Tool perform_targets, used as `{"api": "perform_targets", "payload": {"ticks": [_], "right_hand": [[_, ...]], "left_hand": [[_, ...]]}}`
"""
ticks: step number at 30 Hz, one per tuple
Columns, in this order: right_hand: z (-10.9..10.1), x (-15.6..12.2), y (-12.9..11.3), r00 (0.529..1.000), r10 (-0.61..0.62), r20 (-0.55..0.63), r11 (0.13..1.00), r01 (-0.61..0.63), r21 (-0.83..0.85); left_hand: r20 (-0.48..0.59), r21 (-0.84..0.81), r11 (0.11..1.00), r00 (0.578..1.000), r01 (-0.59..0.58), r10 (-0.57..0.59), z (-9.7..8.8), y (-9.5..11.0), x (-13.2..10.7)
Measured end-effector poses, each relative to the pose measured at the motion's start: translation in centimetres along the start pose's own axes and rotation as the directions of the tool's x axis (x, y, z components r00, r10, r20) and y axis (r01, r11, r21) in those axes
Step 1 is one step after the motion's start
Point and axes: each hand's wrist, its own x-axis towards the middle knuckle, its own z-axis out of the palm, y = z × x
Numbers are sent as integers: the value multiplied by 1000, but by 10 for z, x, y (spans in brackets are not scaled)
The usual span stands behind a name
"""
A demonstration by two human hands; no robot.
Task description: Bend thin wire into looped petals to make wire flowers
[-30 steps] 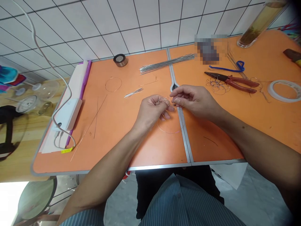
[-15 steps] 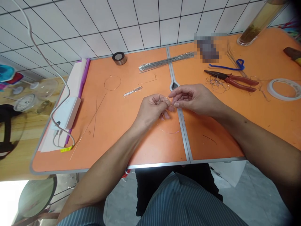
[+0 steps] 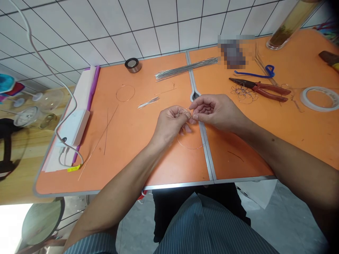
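Over the middle of the orange table, my left hand [image 3: 174,121] pinches a thin wire [image 3: 182,111] bent into small loops between thumb and forefinger. Close against it from the right, my right hand [image 3: 215,111] has its thumb and fingertips closed at the same wire. The exact bend between the fingertips is too fine to make out. A thin curved length of wire [image 3: 189,147] shows below my hands. Left of them lies a small bundle of short wires [image 3: 148,102]. A round wire ring [image 3: 125,93] rests farther left.
Behind my hands lies a bundle of long wires [image 3: 185,69], with a tape roll [image 3: 132,65] to its left. Pliers [image 3: 261,89] sit by tangled wire [image 3: 242,92] on the right, near a white ring-shaped roll [image 3: 320,99]. A white power bank [image 3: 72,128] with a cable is at left.
The whole view shifts very slightly. My right fingertips have moved a little closer to my left hand; both keep their pinch at the wire.
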Motion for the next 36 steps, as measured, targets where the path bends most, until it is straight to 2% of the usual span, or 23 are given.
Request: {"api": "perform_targets", "payload": {"ticks": [8, 12, 18, 27, 30, 36], "right_hand": [[2, 0, -3, 999, 25, -29, 1000, -25, 14], [3, 1, 0, 997, 15, -72, 1000, -15, 4], [2, 0, -1, 998, 24, -64, 999, -22, 26], [0, 1, -1, 993, 107, -47, 993, -104, 59], [2, 0, 0, 992, 116, -46, 992, -113, 55], [5, -1, -2, 987, 114, -114, 990, -122, -69]], "left_hand": [[31, -13, 1000, 999, -15, 15, 0, -4, 3], [-7, 20, 998, 998, -56, 56, 2, -6, 3], [-44, 43, 994, 994, -98, 100, 4, -8, 1], [23, 28, 989, 989, -145, 144, 1, -16, 6], [22, 5, 992, 992, -126, 126, 3, -12, 4], [20, -22, 1000, 1000, -4, 5, 3, -7, 1]]}}
